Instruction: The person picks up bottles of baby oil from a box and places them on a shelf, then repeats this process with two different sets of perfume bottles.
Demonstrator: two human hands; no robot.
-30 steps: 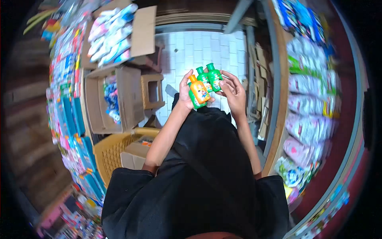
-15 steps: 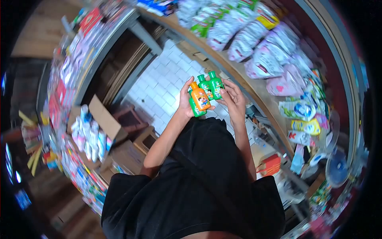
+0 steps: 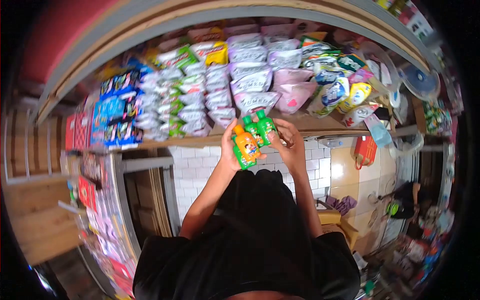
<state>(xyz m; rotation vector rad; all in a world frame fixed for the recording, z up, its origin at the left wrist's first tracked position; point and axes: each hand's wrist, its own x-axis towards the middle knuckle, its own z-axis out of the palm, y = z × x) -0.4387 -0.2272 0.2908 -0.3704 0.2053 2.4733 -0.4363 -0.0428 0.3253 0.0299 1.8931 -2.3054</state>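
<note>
My left hand (image 3: 228, 151) is wrapped round an orange bottle (image 3: 247, 146) and a green bottle (image 3: 244, 163) that lies partly hidden beneath it. Close beside it, my right hand (image 3: 293, 146) grips two more green bottles, one in front (image 3: 266, 128) with the thumb pressed on it and one behind (image 3: 250, 125). All the bottles are small, with green or orange caps and cartoon figures on the labels. They are held together in front of me, just short of the shelf edge, caps pointing away.
Ahead runs a wooden shelf (image 3: 310, 126) with rows of white and pink pouches (image 3: 252, 80), blue packets (image 3: 112, 117) and colourful refill packs (image 3: 332, 92). A red bag (image 3: 365, 151) hangs to the right. Beyond a yellow chair (image 3: 345, 229) is another person (image 3: 406, 200). Stacked goods (image 3: 107, 220) line the left.
My view has turned to the right, so the shelf of pouches now lies straight ahead. Both hands keep their hold on the bottles. The other person has come into view.
</note>
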